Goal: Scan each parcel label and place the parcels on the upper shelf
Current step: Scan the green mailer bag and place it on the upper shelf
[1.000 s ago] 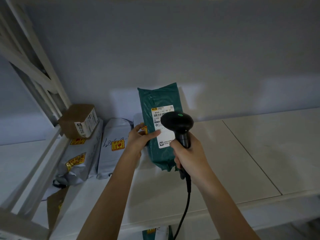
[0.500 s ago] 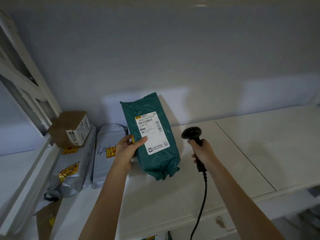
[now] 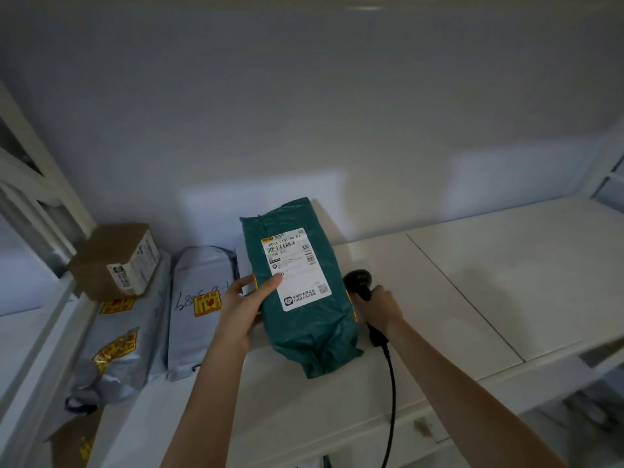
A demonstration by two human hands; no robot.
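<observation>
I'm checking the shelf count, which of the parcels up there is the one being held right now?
The green parcel, with the white label facing up. The left hand grips its left edge; the two grey parcels and the cardboard box to its left lie untouched.

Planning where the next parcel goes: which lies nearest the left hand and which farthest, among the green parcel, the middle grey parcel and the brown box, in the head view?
1. Green parcel: in the left hand.
2. Grey parcel: just left of that hand, lying flat.
3. Brown box: far left, atop another grey bag.
</observation>
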